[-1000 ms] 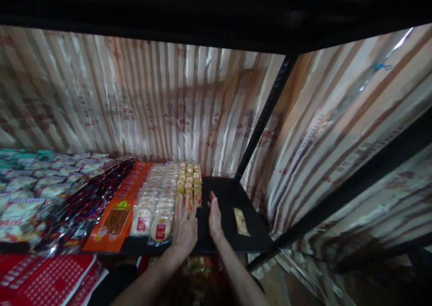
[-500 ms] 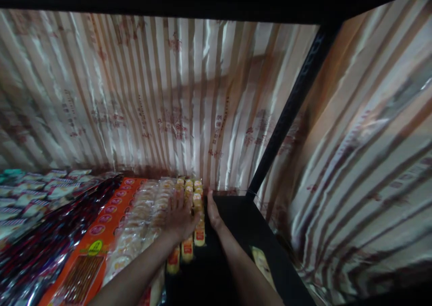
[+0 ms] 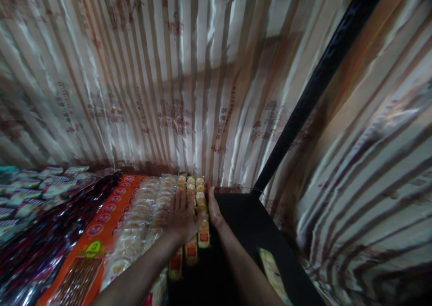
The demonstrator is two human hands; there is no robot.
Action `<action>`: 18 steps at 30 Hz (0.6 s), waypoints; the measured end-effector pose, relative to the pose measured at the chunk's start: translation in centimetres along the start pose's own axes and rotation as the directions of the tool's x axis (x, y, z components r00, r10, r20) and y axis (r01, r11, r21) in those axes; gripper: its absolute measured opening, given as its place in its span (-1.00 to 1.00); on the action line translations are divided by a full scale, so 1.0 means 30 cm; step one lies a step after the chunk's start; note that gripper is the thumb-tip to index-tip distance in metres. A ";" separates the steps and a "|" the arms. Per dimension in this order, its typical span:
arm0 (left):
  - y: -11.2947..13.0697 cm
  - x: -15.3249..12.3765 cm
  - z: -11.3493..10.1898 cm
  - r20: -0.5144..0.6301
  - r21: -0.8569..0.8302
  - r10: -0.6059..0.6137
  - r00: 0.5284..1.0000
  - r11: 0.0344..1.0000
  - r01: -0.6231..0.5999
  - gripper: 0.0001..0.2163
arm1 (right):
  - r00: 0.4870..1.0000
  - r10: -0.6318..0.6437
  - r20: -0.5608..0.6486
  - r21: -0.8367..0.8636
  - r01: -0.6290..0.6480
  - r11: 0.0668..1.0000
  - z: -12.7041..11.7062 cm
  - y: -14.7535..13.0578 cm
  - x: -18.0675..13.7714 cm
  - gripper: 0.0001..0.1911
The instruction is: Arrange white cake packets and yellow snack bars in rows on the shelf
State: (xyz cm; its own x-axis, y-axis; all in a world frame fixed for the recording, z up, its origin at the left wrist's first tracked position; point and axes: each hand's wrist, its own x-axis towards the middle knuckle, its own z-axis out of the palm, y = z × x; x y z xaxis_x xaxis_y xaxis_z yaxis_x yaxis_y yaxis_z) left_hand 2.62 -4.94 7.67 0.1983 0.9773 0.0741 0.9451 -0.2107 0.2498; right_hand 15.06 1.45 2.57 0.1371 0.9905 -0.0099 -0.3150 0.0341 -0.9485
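My left hand (image 3: 182,217) lies flat, fingers stretched out, on top of rows of small yellow snack packets (image 3: 197,236) on a black shelf (image 3: 243,220). My right hand (image 3: 212,206) stands on edge, fingers straight, pressed against the right side of those yellow rows near the back. Neither hand grips anything. One loose yellow packet (image 3: 273,272) lies alone on the shelf to the right of my right forearm.
Left of the yellow rows lie round pale cakes in clear wrap (image 3: 148,216), an orange packet row (image 3: 97,234), dark glossy packets (image 3: 43,243) and white-and-red packets (image 3: 40,191). Striped satin cloth (image 3: 162,81) covers the back and right side. A black post (image 3: 313,94) stands at the back right.
Both hands have slid from the front of the yellow rows toward the back of the shelf. The view has come closer and tilted, so the front packets now show behind my left hand.
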 end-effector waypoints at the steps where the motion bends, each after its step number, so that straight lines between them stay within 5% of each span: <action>1: 0.000 0.000 -0.002 0.007 0.002 0.001 1.000 1.000 -0.001 -0.35 | 1.000 -0.009 -0.014 -0.008 0.008 1.000 0.002 -0.006 -0.001 -0.29; 8: -0.018 0.011 0.030 -0.030 0.026 0.019 0.999 0.999 -0.018 -0.35 | 0.990 0.076 0.120 0.033 -0.081 0.996 0.025 -0.015 -0.006 -0.25; 18: -0.010 -0.004 -0.003 -0.028 0.004 0.010 1.000 1.000 -0.010 -0.36 | 0.989 0.047 0.141 0.048 -0.055 0.997 0.022 -0.011 -0.006 -0.30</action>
State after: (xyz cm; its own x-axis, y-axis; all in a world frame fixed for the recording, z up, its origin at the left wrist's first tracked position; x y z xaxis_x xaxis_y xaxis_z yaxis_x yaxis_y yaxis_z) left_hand 2.30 -4.99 7.68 0.2005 0.9742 0.1034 0.9442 -0.2203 0.2449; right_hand 14.53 1.36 3.09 -0.0119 0.9999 -0.0101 -0.3669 -0.0138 -0.9302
